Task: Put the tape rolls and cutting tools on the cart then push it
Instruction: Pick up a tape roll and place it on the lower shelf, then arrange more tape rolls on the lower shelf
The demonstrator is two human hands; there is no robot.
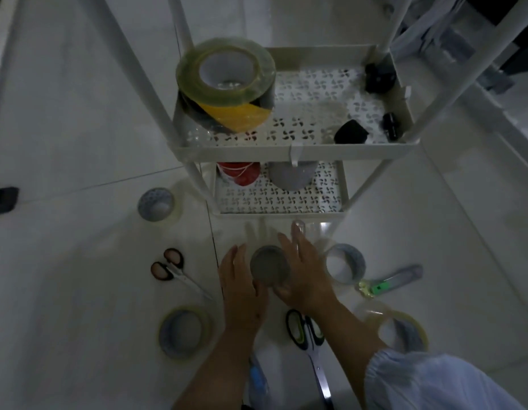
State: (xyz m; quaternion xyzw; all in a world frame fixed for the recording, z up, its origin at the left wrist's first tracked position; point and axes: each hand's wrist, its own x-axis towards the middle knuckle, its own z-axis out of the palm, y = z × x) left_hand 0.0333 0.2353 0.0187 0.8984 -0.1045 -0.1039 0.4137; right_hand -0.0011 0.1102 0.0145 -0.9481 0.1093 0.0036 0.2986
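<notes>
Reaching down before the white cart [242, 149], its trays already carrying rolls, the person sandwiches a grey tape roll [270, 269] just off the floor [79, 261] between left hand [242, 279] and right hand [304, 270]. The grip is wide, straight fingers pressing its sides, probably to lift it aboard. Scissors [180, 273] and a utility knife [395, 279] lie nearby.

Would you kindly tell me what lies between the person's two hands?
In the head view, a grey tape roll lies between the left hand and the right hand.
</notes>
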